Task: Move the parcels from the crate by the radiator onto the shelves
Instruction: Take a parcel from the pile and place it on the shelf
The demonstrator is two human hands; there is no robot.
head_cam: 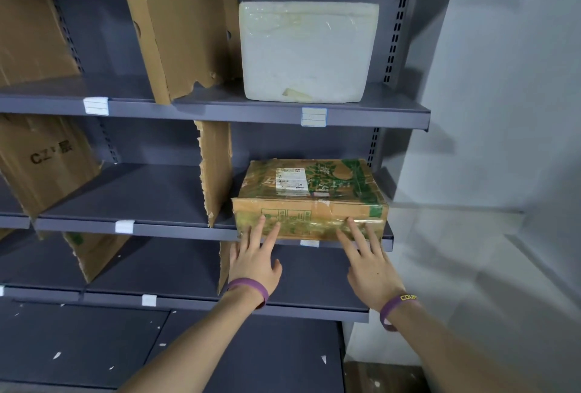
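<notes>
1. The left hand (253, 262) and right hand (371, 270) each have a wide, flat grip. The fingers (261, 222) are straight and spread, with their tips laid on the front face of the brown parcel (309, 191). Neither hand curls round anything, which looks like a shove rather than a lift.

2. The hands are set apart, one near each end of that face. I'd judge this is so the box goes in square rather than skewing.

3. The parcel lies flat with its label up on the middle shelf (141, 227). Its front face is at the lip or slightly over it, so it looks placed but not fully seated.

4. Its left end lies just beside a torn cardboard divider (217, 169) that marks off the bay. Going in crooked could catch that ragged edge.

5. On the shelf above (220, 109) a white foam box (306, 53) stands in the matching bay, set further back from the edge. That seems to be the depth to aim for.

6. The grey wall (503, 109) closes the right side. The crate and radiator are not in sight from here.
</notes>
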